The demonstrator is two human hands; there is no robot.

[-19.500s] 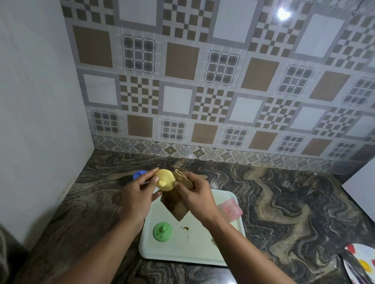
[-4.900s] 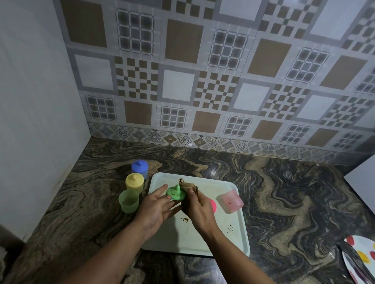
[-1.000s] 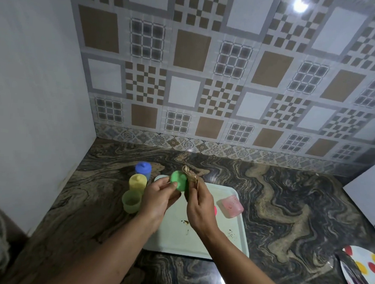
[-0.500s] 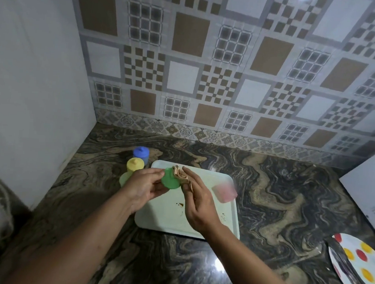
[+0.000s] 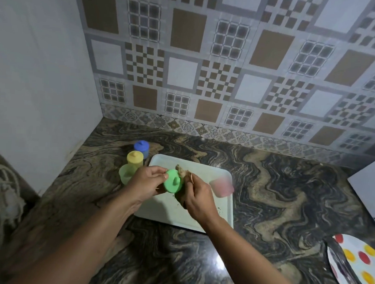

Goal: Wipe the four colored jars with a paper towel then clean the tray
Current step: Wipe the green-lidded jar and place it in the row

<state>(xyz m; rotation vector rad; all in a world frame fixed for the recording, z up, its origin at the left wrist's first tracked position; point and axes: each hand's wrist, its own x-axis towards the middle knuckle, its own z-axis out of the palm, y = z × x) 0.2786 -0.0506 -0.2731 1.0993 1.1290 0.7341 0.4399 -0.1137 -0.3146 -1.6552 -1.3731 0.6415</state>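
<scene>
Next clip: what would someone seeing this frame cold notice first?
Centre frame, the left hand holds a round green plastic lid over the pale rectangular tray, while the right hand grips a crumpled brown paper towel against it. Left of the tray stand the blue-lidded jar, yellow-lidded jar and open green jar.

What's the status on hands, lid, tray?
Left hand holds green lid; right hand grips brown paper towel against it. Tray still crumb-stained. Pink jar lies on the tray.

No legible text or labels anywhere.
</scene>
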